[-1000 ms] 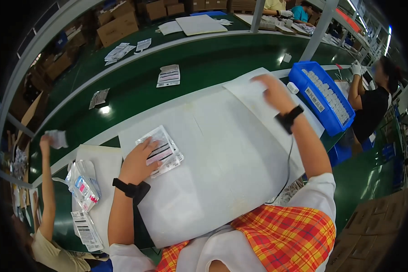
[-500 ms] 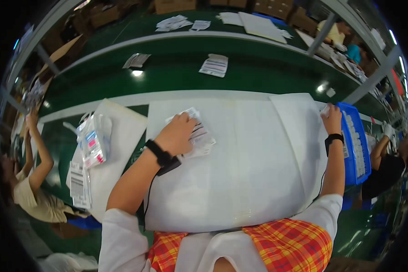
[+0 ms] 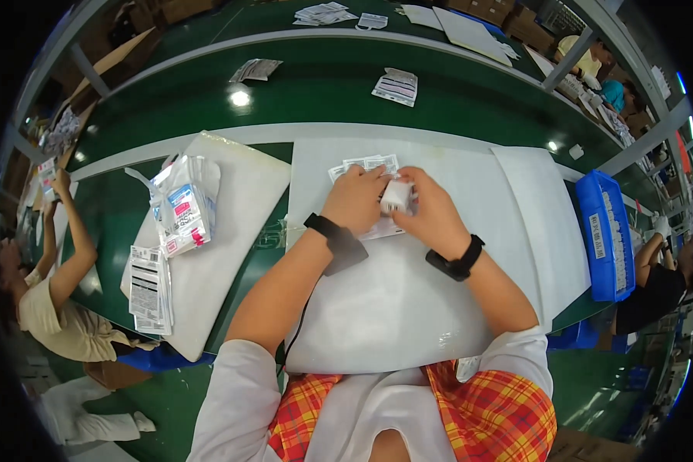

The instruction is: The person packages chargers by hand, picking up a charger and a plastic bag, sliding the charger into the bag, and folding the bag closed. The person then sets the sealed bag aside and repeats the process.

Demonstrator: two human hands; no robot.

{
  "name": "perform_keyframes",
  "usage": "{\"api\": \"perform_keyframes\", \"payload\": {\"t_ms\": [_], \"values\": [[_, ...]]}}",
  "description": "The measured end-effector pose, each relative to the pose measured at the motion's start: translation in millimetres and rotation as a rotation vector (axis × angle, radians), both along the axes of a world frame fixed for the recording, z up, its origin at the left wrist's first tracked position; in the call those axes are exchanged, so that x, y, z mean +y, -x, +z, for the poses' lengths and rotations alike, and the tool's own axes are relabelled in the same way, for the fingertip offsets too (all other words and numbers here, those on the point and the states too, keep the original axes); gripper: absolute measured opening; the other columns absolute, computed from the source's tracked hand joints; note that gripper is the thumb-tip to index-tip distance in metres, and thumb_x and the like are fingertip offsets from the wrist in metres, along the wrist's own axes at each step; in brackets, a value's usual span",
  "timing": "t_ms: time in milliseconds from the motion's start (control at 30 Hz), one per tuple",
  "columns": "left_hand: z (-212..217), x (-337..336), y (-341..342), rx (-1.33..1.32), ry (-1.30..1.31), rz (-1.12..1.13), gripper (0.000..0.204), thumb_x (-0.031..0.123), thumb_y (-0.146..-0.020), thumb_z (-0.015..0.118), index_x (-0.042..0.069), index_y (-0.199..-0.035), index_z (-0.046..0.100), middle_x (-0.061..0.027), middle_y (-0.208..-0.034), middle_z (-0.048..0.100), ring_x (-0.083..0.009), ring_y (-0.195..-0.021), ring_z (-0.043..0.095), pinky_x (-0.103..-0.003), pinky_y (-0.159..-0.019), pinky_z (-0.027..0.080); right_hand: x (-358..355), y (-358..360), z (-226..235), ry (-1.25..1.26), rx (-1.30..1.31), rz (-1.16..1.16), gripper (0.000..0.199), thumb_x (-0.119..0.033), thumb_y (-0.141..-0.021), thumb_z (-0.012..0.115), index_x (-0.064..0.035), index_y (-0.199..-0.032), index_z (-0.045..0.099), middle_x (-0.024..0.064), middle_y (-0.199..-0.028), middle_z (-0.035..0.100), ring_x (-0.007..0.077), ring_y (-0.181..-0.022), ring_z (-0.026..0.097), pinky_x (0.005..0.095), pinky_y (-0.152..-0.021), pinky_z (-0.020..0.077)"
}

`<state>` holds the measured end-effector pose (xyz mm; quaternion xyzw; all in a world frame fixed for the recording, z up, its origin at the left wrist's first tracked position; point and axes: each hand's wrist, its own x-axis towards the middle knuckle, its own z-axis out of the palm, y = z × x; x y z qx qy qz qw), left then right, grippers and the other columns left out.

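1. The small white block [image 3: 396,195] sat at the far middle of the white sheet [image 3: 393,308], held between the two hands just above a clear printed bag [image 3: 366,165] that lay flat on the sheet.
2. It looked light, rigid and smooth, a hard little body that would probably not deform under a pinch but might slip from dry fingers; its short opposite sides seemed the surest place to take it.
3. The bag beneath looked thin, limp and slippery, likely to crumple or slide unless pinned flat or taken at its open edge.
4. The left hand [image 3: 354,199] lay palm down on the bag, fingers narrowed and curled, their tips touching the block's left side.
5. The right hand [image 3: 431,212] closed around the block from the right, fingers bent in a tight pinch; how far the thumb reached under it was hidden.
6. A second stack of bagged items [image 3: 181,208] and label sheets [image 3: 150,289] lay well apart on the left.
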<state>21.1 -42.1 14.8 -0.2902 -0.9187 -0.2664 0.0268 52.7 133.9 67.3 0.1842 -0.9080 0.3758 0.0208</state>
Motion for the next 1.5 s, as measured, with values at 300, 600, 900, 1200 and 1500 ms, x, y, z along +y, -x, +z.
{"api": "perform_keyframes", "payload": {"t_ms": [300,600,900,1200,1500], "values": [[16.2,7.6,-11.3,-0.102,0.017,0.111,0.050,0.028,-0.087,0.051,0.007,-0.133,0.049,-0.0196,-0.146,0.037,-0.0346,-0.132,0.035,-0.048,-0.110,0.022,-1.5,-0.4,-15.7,-0.146,0.134,-0.077,0.056,-0.012,-0.067,0.076,-0.0049,-0.115,0.046,0.0143,-0.111,0.056,0.0325,-0.106,0.051,0.0371,-0.086,0.0451],[12.2,21.3,-28.9,0.306,0.325,0.307,0.050,0.023,-0.088,0.051,-0.002,-0.130,0.047,-0.0208,-0.141,0.042,-0.0365,-0.127,0.042,-0.048,-0.105,0.032,10.9,20.2,-12.0,0.070,-0.374,-0.123,0.029,-0.002,-0.080,0.065,-0.0036,-0.105,0.050,0.0101,-0.103,0.052,0.0168,-0.092,0.053,0.0284,-0.078,0.0462],[37.3,-9.2,10.0,-0.266,-0.502,0.131,0.048,0.012,-0.084,0.062,0.000,-0.128,0.050,-0.0162,-0.129,0.054,-0.0252,-0.114,0.054,-0.031,-0.091,0.045,5.4,9.5,-1.3,0.383,-0.079,0.057,0.022,0.001,-0.085,0.056,-0.0044,-0.105,0.049,0.0051,-0.103,0.050,0.0148,-0.087,0.054,0.0269,-0.077,0.0458],[27.6,11.1,6.8,-0.389,-0.883,0.022,0.041,0.029,-0.086,0.066,-0.003,-0.111,0.062,-0.0119,-0.095,0.066,-0.0169,-0.082,0.060,-0.030,-0.076,0.049,26.2,-18.0,39.3,0.945,-0.274,-0.042,0.027,-0.013,-0.091,0.055,-0.0035,-0.115,0.046,0.0031,-0.102,0.048,0.0105,-0.082,0.051,0.0240,-0.073,0.0445],[42.4,35.3,-16.1,-0.856,-1.216,0.277,0.033,0.028,-0.089,0.062,-0.004,-0.099,0.063,-0.0071,-0.080,0.064,-0.0124,-0.066,0.055,-0.028,-0.063,0.047,39.6,-9.4,0.5,0.674,-0.433,-0.268,0.024,-0.024,-0.095,0.056,-0.0013,-0.094,0.064,0.0002,-0.076,0.054,0.0084,-0.068,0.049,0.0211,-0.065,0.0403]]}}
